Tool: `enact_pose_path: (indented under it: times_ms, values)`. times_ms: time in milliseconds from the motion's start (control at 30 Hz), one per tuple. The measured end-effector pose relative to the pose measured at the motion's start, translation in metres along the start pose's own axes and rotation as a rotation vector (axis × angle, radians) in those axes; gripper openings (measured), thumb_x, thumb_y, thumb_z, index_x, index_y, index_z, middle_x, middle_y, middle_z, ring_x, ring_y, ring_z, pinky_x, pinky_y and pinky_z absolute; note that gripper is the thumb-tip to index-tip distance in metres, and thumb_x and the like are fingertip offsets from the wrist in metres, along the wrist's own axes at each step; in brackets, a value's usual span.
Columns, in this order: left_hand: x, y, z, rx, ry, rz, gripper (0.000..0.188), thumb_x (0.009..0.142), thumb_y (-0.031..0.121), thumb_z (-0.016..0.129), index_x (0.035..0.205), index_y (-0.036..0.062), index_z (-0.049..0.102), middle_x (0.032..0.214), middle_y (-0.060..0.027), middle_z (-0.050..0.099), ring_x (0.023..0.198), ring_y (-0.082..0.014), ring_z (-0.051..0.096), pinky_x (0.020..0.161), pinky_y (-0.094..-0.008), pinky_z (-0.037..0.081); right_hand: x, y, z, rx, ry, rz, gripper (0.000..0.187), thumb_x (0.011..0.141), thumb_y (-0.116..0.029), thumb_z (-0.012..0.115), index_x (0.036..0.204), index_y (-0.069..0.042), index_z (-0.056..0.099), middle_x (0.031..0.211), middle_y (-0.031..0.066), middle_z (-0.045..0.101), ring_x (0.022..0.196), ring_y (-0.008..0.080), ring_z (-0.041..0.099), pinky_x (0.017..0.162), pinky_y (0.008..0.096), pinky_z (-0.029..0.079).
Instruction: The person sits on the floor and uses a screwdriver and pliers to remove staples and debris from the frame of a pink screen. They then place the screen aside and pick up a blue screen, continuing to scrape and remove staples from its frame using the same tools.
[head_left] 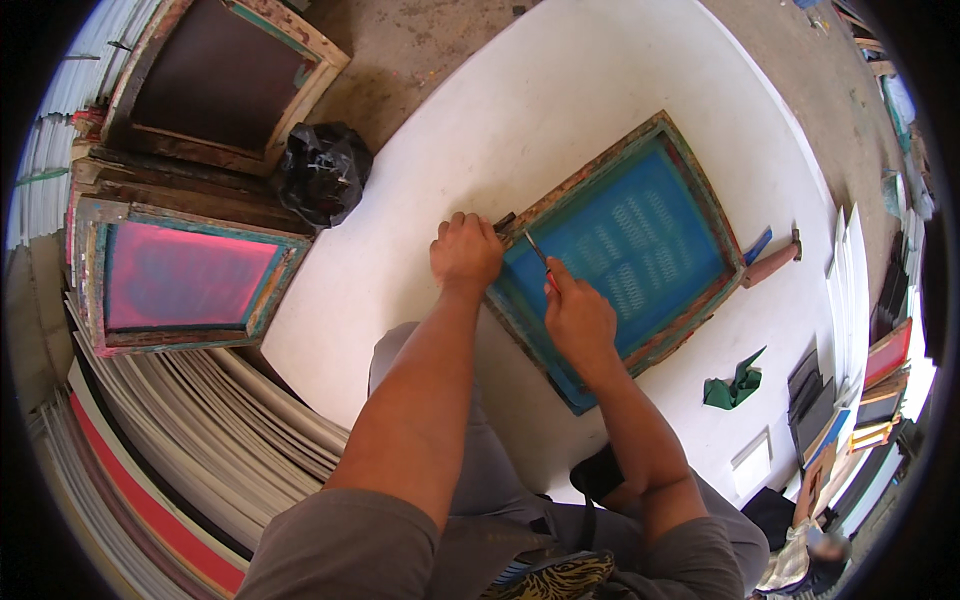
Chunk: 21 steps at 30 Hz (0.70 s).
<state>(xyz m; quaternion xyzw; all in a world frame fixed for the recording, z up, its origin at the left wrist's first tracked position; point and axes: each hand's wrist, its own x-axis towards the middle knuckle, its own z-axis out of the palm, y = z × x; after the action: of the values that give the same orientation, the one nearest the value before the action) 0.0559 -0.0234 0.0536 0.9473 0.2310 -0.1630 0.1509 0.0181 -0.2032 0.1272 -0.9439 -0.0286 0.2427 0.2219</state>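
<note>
- Blue screen (640,235) lies on the white surface (540,100), under the person's right fingers (561,278).
- These wrap a red-handled tool (538,249).
- Left fingers (458,226) curl beside the frame; any grip cannot be told.

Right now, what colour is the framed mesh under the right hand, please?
Blue framed mesh, best seen in head view.

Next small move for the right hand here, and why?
Probably ease the thin metal tool with a red handle along the edge of the weathered rectangular wooden frame: the right hand holds it angled inward, its tip appears to be at that edge, and the left hand sits close beside it.
</note>
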Motion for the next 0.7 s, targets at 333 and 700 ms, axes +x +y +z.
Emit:
enact_pose_path:
  times_ms: [333, 700]
  values:
    - [-0.001, -0.002, 0.001, -0.009, 0.069, 0.039, 0.037, 0.106, 0.030, 0.045, 0.098, 0.0070, 0.072, 0.111, -0.0106, 0.069, 0.106, -0.0318, 0.065, 0.087, -0.0470, 0.056, -0.012, 0.012, 0.006, 0.059, 0.051, -0.015, 0.039, 0.104, -0.029, 0.059, 0.142, -0.021, 0.061, 0.092, 0.0180, 0.072, 0.082, 0.0406, 0.072, 0.071, 0.0518, 0.057]
    - [0.000, -0.002, 0.003, -0.006, 0.057, 0.028, 0.037, 0.106, 0.031, 0.044, 0.101, 0.0077, 0.072, 0.113, -0.0104, 0.069, 0.108, -0.0309, 0.065, 0.087, -0.0458, 0.057, -0.007, 0.005, 0.000, 0.048, 0.035, -0.002, 0.038, 0.105, -0.030, 0.057, 0.142, -0.021, 0.062, 0.093, 0.0185, 0.072, 0.083, 0.0410, 0.072, 0.073, 0.0517, 0.057]
